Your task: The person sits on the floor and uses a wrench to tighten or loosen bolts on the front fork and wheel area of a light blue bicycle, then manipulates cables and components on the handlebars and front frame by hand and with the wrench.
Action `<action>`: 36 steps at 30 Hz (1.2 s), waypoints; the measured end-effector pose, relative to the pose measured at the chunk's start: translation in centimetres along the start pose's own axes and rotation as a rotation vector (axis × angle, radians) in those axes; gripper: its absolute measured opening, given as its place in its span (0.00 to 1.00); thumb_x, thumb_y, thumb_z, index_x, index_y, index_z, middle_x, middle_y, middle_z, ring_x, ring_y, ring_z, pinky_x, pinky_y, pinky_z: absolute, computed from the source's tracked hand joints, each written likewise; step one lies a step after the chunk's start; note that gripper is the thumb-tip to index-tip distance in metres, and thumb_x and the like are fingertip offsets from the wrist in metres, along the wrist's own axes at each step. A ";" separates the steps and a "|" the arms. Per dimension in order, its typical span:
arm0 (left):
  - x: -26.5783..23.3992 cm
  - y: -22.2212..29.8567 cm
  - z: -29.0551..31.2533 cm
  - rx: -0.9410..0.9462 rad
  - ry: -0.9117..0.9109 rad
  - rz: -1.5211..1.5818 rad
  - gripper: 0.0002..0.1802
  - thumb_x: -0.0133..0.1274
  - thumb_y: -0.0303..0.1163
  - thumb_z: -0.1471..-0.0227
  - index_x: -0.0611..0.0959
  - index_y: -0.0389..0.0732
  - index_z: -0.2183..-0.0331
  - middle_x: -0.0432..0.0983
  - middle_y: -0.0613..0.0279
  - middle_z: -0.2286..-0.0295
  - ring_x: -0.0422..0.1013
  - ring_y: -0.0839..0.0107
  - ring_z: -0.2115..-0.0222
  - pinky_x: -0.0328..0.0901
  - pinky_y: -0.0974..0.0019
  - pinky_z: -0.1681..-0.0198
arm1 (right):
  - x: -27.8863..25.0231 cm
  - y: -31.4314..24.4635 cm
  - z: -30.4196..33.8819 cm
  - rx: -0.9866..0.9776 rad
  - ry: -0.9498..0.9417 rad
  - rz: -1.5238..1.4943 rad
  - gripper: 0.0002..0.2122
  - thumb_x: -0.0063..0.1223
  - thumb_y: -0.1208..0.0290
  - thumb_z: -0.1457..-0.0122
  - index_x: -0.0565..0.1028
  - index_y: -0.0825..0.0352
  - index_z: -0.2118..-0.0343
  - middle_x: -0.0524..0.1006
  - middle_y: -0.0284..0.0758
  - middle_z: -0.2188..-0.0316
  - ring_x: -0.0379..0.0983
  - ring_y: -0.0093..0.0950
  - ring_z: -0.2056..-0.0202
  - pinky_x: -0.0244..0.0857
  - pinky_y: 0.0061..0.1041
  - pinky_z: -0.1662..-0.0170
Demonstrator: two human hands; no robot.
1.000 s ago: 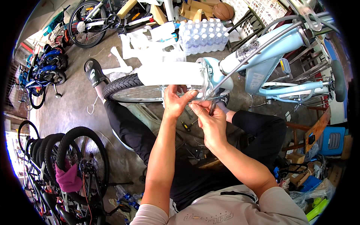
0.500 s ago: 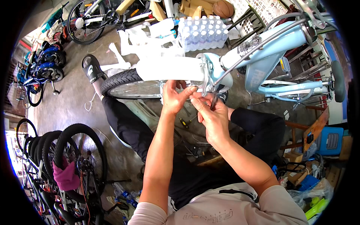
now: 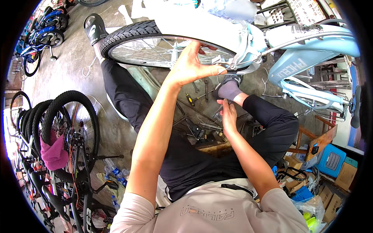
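A light-blue bicycle (image 3: 307, 64) stands before me, its front wheel (image 3: 134, 33) turned to the left under a white mudguard (image 3: 186, 25). My left hand (image 3: 186, 70) is closed round the near side of the rim, fingers in among the spokes. Its thumb stretches to the metal rim brake (image 3: 225, 61). Lower and to the right, apart from the bicycle, my right hand (image 3: 229, 118) has its fingers pinched together. A thin, dark metallic thing seems to show at its fingertips, too small to name.
On the floor between my legs lie a yellow-and-black screwdriver (image 3: 190, 99), a wrench (image 3: 206, 89) and other loose tools. Several bicycles (image 3: 66, 143) stand at the left, one with a pink cloth (image 3: 53, 153). A wooden stool (image 3: 320, 141) and blue case (image 3: 331, 161) are at the right.
My right hand has left the brake and dropped toward my lap. My left hand stays at the wheel, its thumb now stretched out. The view has tilted down, so the bicycle appears higher.
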State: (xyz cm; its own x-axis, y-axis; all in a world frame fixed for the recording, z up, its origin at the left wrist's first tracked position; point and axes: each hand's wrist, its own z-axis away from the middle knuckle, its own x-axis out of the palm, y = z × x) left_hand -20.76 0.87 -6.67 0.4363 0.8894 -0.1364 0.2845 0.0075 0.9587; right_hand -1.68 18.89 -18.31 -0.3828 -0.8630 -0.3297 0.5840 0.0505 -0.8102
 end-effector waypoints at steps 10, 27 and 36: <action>-0.2 0.3 0.4 0.007 0.020 -0.086 0.55 0.78 0.49 0.72 0.72 0.33 0.46 0.73 0.54 0.54 0.70 0.64 0.56 0.65 0.60 0.50 | 3.5 10.4 -5.5 0.416 -0.174 -0.196 0.11 0.54 0.72 0.39 0.78 0.64 0.55 0.79 0.31 0.71 0.73 0.20 0.76 0.63 0.19 0.75; -0.3 -0.2 0.7 -0.058 0.030 -0.104 0.56 0.80 0.49 0.74 0.73 0.35 0.45 0.71 0.50 0.49 0.65 0.59 0.46 0.58 0.57 0.40 | 2.3 15.4 -7.9 0.657 -0.181 -0.300 0.17 0.50 0.60 0.36 0.69 0.63 0.48 0.80 0.37 0.60 0.79 0.33 0.69 0.74 0.35 0.71; 1.1 1.4 6.3 -0.006 0.442 -0.330 0.30 0.68 0.29 0.54 0.77 0.34 0.49 0.78 0.49 0.54 0.73 0.59 0.50 0.64 0.58 0.45 | -5.7 0.4 -3.4 0.290 -0.404 -0.268 0.14 0.55 0.58 0.35 0.76 0.62 0.53 0.80 0.31 0.65 0.77 0.22 0.67 0.72 0.23 0.63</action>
State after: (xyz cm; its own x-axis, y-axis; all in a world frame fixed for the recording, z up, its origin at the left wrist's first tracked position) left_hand -14.47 -1.03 -7.08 -0.0753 0.9466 -0.3135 0.3399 0.3199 0.8844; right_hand -1.68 25.55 -18.40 -0.2738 -0.9533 0.1272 0.6990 -0.2881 -0.6545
